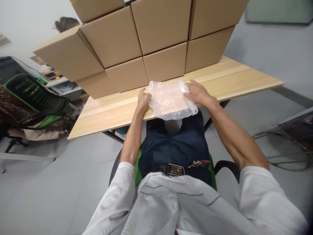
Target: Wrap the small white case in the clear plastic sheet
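Observation:
A translucent, crinkled plastic bag (170, 99) lies flat at the front edge of the wooden table (239, 76), its near end hanging slightly over the edge. At the bag's left side, my left hand (143, 99) has its thumb and fingers closed on the border. My right hand (197, 92) grips the opposite side, where the plastic is bunched up whitish near the fingertips. Wood colour shows through the film; whether anything lies inside I cannot tell.
Several brown cardboard boxes (166, 24) are stacked along the table's back, close beyond the bag. To the left stands a green-and-black mesh chair (36, 93) with a person partly in view. Another person's hair shows behind the boxes. My lap is under the table edge.

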The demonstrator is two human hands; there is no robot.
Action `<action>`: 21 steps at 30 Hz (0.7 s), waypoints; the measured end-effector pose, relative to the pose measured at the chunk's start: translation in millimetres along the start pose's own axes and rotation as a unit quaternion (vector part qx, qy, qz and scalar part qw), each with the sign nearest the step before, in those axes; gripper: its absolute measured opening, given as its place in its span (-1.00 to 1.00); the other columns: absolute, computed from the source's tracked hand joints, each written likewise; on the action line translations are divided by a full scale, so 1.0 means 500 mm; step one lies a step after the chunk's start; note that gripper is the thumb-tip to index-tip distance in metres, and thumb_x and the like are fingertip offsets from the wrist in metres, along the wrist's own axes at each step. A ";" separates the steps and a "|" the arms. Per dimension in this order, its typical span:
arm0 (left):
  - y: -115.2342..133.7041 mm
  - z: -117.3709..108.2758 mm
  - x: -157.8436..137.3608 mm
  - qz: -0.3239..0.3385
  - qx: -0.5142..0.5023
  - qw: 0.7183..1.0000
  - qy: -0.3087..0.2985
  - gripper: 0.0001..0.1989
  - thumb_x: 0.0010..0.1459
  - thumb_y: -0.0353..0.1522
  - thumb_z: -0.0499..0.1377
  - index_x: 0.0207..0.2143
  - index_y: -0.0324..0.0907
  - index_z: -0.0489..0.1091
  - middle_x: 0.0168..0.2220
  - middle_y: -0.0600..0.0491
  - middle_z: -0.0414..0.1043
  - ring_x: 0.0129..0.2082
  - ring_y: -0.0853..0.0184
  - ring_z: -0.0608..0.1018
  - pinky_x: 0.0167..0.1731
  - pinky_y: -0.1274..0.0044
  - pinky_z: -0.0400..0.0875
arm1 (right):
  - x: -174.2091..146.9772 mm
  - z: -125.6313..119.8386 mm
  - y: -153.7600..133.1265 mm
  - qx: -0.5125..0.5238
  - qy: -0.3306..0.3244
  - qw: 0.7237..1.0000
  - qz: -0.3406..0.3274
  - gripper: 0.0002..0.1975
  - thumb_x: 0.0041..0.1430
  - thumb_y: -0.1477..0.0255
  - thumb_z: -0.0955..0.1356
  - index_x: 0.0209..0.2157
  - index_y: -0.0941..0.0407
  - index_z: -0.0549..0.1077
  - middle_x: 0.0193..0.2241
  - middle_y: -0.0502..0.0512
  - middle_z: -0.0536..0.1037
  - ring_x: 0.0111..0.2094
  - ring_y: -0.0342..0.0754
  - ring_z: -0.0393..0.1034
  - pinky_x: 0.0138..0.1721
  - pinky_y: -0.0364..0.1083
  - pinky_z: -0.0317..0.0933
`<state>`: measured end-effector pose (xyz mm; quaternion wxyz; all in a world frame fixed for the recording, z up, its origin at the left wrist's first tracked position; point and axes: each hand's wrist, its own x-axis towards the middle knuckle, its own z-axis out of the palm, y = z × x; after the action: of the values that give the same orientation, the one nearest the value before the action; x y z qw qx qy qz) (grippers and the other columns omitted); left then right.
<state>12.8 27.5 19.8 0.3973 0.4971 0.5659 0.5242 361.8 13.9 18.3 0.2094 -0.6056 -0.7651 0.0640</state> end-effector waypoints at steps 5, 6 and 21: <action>0.007 -0.044 -0.009 0.147 0.145 0.978 0.033 -0.17 0.42 -0.21 0.50 0.66 -0.03 0.43 0.48 -0.27 0.64 0.57 -0.14 0.64 0.63 0.12 0.49 | -0.028 -0.011 -0.110 -0.027 -0.075 0.996 -0.035 -0.25 0.66 0.30 0.44 0.73 0.25 0.49 0.84 0.52 0.30 0.84 0.61 0.15 0.87 0.48 -0.01; 0.019 -0.046 -0.010 0.171 0.193 0.966 0.008 -0.19 0.46 -0.19 0.48 0.67 -0.04 0.42 0.59 -0.30 0.60 0.65 -0.17 0.58 0.72 0.08 0.40 | -0.028 -0.011 -0.123 -0.041 -0.089 0.994 -0.045 -0.29 0.66 0.31 0.43 0.70 0.21 0.53 0.83 0.48 0.33 0.84 0.59 0.14 0.87 0.49 -0.02; 0.082 0.155 -0.125 0.147 0.615 0.729 -0.263 -0.19 0.86 0.01 -0.15 0.94 -0.05 0.11 1.00 -0.11 -0.08 0.99 -0.18 0.05 0.91 -0.20 0.06 | -0.023 0.036 -0.058 -0.070 -0.072 0.995 -0.012 -0.42 0.77 0.33 0.21 0.46 0.13 0.74 0.60 0.39 0.67 0.81 0.69 0.08 0.67 0.68 0.27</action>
<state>106.1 -20.1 45.2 0.0562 0.8276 0.5571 -0.0385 330.6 -1.9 9.5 0.1113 -0.6036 -0.7878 0.0516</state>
